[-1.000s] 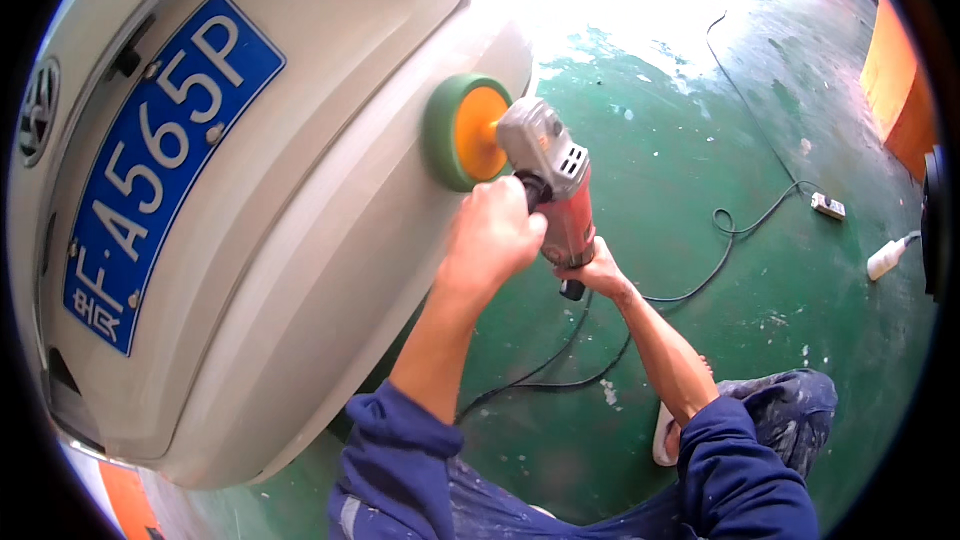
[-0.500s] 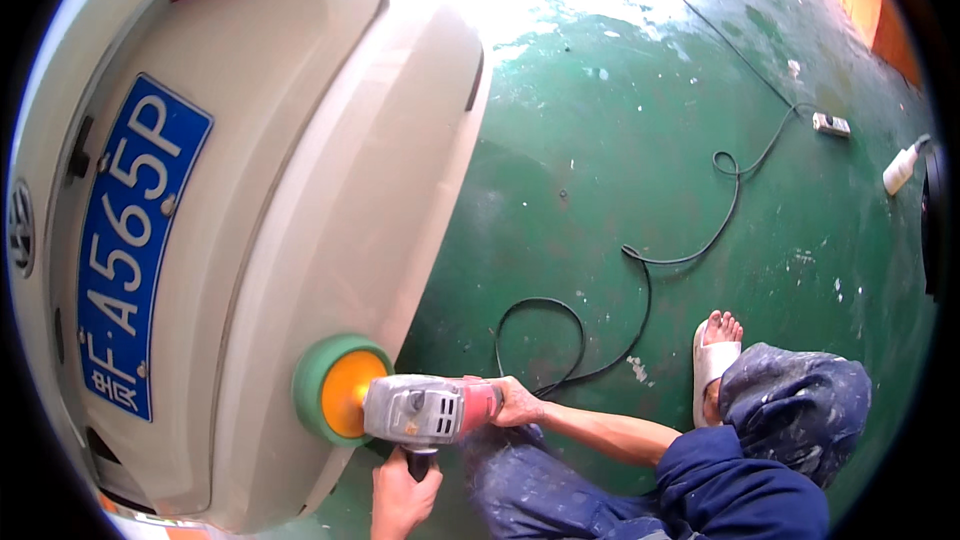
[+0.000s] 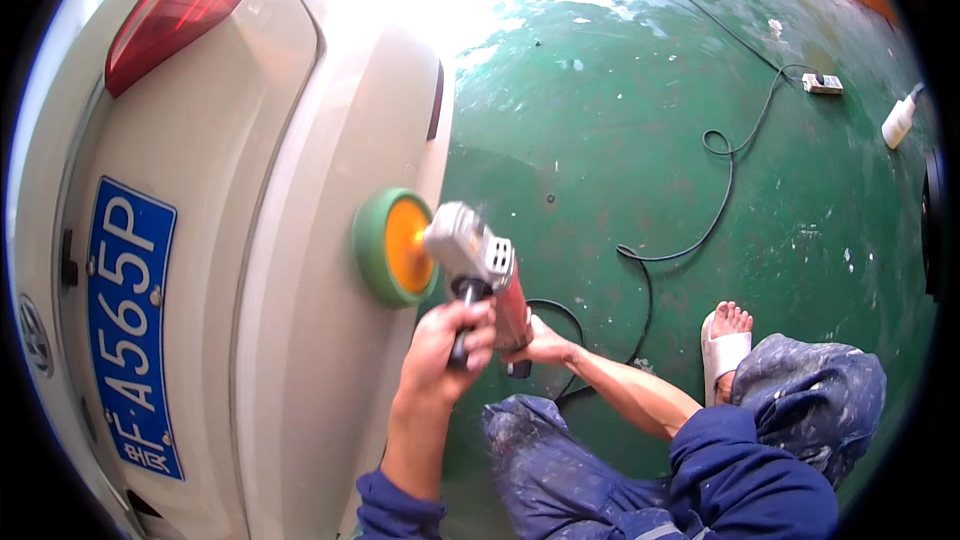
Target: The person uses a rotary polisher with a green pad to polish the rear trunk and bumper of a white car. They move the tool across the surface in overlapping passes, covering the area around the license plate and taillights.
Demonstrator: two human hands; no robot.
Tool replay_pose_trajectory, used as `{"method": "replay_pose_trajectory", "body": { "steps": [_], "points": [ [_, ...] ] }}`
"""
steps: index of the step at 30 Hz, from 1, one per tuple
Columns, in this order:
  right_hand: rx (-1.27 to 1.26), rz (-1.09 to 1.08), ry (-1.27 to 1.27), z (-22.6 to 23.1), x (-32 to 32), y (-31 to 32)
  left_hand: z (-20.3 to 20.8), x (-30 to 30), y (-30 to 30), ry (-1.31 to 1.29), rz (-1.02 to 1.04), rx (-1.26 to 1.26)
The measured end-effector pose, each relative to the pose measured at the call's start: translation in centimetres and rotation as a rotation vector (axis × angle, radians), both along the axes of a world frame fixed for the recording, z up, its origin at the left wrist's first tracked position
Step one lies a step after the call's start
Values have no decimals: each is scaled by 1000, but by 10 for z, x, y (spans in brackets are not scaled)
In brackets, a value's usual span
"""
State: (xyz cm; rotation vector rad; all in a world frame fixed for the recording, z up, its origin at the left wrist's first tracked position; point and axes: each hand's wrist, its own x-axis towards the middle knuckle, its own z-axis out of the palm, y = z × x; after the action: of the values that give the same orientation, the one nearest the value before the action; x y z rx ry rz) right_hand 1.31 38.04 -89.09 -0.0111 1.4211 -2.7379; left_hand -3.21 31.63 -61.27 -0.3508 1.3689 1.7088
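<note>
A power polisher (image 3: 468, 243) with a grey head and red body is held against the beige car's rear bumper (image 3: 322, 190). Its green foam pad (image 3: 372, 248) meets the painted surface, and an orange backing disc (image 3: 408, 245) shows at the pad's centre. My left hand (image 3: 437, 345) is closed round the black side handle (image 3: 466, 312). Around the rear end of the red body (image 3: 512, 310) wraps my right hand (image 3: 546, 343), its fingers partly hidden behind the tool.
A black power cord (image 3: 722, 210) loops over the green floor (image 3: 560, 140) to a white socket block (image 3: 823, 84). Farther right stands a white bottle (image 3: 898, 123). The car's red tail light (image 3: 190, 10) and blue licence plate (image 3: 133, 325) are at left. My sandalled foot (image 3: 727, 340) rests on the floor.
Both hands have carried the polisher up and to the right along the bumper, and it has turned. The view has shifted, bringing more of the tail light and my left forearm in.
</note>
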Motion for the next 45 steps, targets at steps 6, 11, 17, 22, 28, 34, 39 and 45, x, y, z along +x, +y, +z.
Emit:
{"method": "replay_pose_trajectory", "body": {
  "steps": [6,11,17,22,28,34,39,45],
  "points": [
    [-264,-2,-110,16,-55,48,-6,-89,110,-345,133,377],
    [-219,22,-61,18,-60,51,6,-86,116,-330,235,391],
    [-80,-110,139,3,-12,-11,8,2,11,-316,133,415],
    [174,80,90,-20,20,-51,7,74,-69,-186,212,212],
    [174,49,112,-6,23,-15,-8,77,-83,-212,228,177],
    [234,-92,190,27,-32,82,21,0,10,-183,118,363],
    [395,-211,-18,56,-84,212,35,-102,136,-206,-2,552],
    [467,-170,-62,132,-153,276,90,-193,185,-163,55,673]
  ]
}}
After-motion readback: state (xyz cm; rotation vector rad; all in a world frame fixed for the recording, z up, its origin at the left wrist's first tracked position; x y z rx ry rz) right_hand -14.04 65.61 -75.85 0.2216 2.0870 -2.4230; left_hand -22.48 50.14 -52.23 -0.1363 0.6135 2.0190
